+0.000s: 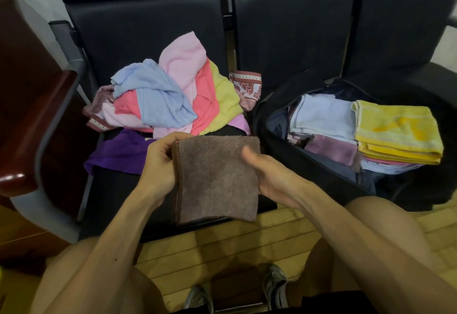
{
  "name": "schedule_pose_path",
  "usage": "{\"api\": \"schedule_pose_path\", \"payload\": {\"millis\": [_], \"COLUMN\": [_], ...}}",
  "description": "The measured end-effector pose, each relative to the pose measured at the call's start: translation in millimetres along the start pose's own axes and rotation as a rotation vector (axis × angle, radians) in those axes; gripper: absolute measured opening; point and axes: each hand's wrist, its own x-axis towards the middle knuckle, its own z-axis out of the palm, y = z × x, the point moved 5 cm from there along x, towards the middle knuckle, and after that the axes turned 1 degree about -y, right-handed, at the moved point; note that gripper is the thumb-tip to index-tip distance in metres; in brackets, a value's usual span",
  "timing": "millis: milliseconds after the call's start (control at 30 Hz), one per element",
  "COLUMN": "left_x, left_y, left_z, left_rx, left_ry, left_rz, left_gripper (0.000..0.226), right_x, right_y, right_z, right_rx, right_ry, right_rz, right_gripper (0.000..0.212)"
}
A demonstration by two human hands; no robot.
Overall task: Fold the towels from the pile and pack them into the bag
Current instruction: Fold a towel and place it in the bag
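Near centre, left hand (158, 165) and right hand (272, 177) pinch the sides of one folded brown towel (217, 177) — far left, one pile (173, 96) on a seat (116, 190); right, one open bag (262, 125), at least four folded towels (395, 128) inside.

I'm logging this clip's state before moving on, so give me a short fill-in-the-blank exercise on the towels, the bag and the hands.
1. The left hand and the right hand hold a folded ____ towel between them.
2. The pile of unfolded towels lies on the seat to the ____ of the bag.
3. The topmost folded towel at the bag's right end is ____.
Missing words: brown; left; yellow.
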Motion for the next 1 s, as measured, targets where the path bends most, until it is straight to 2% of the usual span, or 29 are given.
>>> {"api": "schedule_pose_path", "payload": {"millis": [67,133,200,267,300,400,433,467,567,600,733,833,933,967,1000], "left_x": [2,3,0,-5,-7,-11,-12,-14,-16,-17,-17,-16,-15,-15,-15], "left_y": [0,-2,-13,-18,-18,-7,-6,-6,-13,-17,-24,-21,-12,-11,-9], "left_z": [2,4,7,20,27,45,50,54,56,55,50,49,47,47,47], "left_rx": [0.064,0.055,-0.152,-0.476,-0.595,-0.730,-0.717,-0.681,-0.440,-0.360,-0.268,-0.328,-0.401,-0.400,-0.393], "left_ry": [0.000,0.027,0.075,0.017,-0.038,-0.181,-0.209,-0.236,-0.286,-0.287,-0.276,-0.271,-0.270,-0.269,-0.276], "left_rz": [0.013,-0.057,-0.289,-0.542,-0.594,-0.607,-0.611,-0.614,-0.594,-0.591,-0.590,-0.591,-0.562,-0.544,-0.540], "left_gripper": [0.027,0.022,0.017,0.029,0.037,0.075,0.079,0.074,0.039,0.037,0.037,0.037,0.024,0.036,0.050], "right_x": [-2,-4,-6,-9,-9,-11,-11,-11,-11,-10,-15,-21,-28,-30,-32], "right_y": [-2,-5,-10,-15,-16,-19,-19,-19,-16,-14,-8,-12,-21,-23,-25], "right_z": [-2,-7,-10,-12,-13,-19,-20,-23,-31,-33,-38,-43,-46,-48,-49], "right_rx": [-0.075,-0.072,-0.024,0.042,0.075,0.140,0.159,0.173,0.139,0.097,-0.007,-0.011,-0.011,-0.015,-0.020], "right_ry": [0.068,0.106,0.120,0.127,0.131,0.160,0.172,0.182,0.207,0.198,0.094,0.038,-0.027,-0.050,-0.059], "right_rz": [-0.027,-0.052,-0.080,-0.105,-0.113,-0.112,-0.105,-0.102,-0.065,-0.039,0.050,-0.013,-0.104,-0.121,-0.127], "right_gripper": [0.040,0.034,0.029,0.023,0.021,0.019,0.019,0.019,0.024,0.028,0.039,0.052,0.029,0.028,0.038]}}
